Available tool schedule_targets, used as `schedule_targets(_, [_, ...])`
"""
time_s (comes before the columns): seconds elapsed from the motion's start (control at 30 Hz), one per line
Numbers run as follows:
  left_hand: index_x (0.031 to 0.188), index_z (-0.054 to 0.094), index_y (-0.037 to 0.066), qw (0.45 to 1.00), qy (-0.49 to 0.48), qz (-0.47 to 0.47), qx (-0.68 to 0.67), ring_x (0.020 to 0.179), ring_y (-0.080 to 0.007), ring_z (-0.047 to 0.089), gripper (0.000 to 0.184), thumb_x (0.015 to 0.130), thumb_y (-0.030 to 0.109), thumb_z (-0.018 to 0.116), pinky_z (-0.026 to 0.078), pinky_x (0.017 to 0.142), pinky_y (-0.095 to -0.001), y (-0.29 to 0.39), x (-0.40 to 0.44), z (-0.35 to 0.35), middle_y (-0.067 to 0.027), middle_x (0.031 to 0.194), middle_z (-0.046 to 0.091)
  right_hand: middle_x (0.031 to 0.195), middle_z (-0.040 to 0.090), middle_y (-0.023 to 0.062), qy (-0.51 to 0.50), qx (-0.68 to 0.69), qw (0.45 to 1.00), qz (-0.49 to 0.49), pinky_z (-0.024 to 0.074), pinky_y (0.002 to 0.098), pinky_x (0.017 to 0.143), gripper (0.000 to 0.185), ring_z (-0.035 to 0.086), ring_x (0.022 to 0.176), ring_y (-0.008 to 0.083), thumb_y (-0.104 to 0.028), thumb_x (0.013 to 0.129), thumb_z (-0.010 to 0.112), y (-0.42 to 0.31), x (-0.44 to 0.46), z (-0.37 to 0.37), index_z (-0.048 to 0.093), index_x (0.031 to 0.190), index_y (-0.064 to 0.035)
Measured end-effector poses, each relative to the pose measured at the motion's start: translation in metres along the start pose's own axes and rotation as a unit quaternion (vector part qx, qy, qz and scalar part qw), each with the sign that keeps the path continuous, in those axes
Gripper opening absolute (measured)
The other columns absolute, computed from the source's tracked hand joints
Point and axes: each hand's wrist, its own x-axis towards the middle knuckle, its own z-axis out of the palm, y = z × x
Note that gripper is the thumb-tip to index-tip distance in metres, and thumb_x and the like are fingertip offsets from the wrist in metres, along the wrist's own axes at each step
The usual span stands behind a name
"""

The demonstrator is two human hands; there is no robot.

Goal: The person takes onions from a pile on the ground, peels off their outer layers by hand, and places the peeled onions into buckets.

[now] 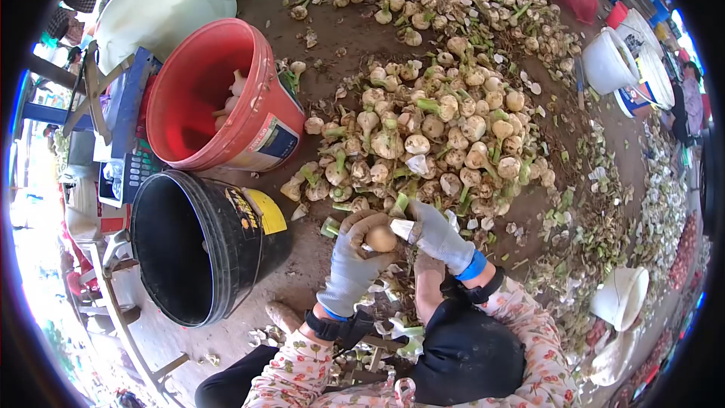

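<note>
My left hand, in a grey glove with soiled fingertips, is closed round a garlic bulb. Close beside it, my gloved right hand is pinched together at the bulb's upper right. A small white piece shows at its fingertips; whether it is garlic skin or a tool, I cannot make out. Just beyond both hands lies a heap of garlic bulbs with cut green stems. Both hands are above the ground, in front of my knees.
To the left stand a black bucket and a red bucket with a few garlic bulbs inside. Loose skins and trimmings cover the ground at right. A white bucket leans there. A knife-like tool lies near another white bucket.
</note>
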Motion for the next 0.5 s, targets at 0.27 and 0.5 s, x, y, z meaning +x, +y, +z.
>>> schedule_targets(0.27, [0.112,0.061,0.007,1.0,-0.014,-0.009,-0.002,0.107,-0.0221,0.053,0.062,0.052,-0.002,0.078,0.042,0.092,-0.0306,0.01,0.004,-0.003,-0.0094,0.114,0.054,0.086,0.058,0.0026,0.013,0.062,0.998,0.009,0.0435,0.0257,0.075,0.023,0.049,0.08,0.01,-0.02,0.086,0.062,-0.002,0.002,0.003,0.054,0.1,-0.0029])
schedule_targets(0.5, [0.116,0.058,0.005,0.998,-0.029,-0.026,-0.04,0.11,-0.0191,0.051,0.064,0.056,-0.003,0.078,0.044,0.094,-0.0296,0.003,0.0,-0.005,-0.0095,0.12,0.05,0.088,0.057,0.0027,-0.012,0.018,0.999,-0.035,0.0434,0.0255,0.075,0.027,0.049,0.081,0.0093,-0.025,0.087,0.062,0.006,-0.002,-0.002,0.054,0.099,-0.0022])
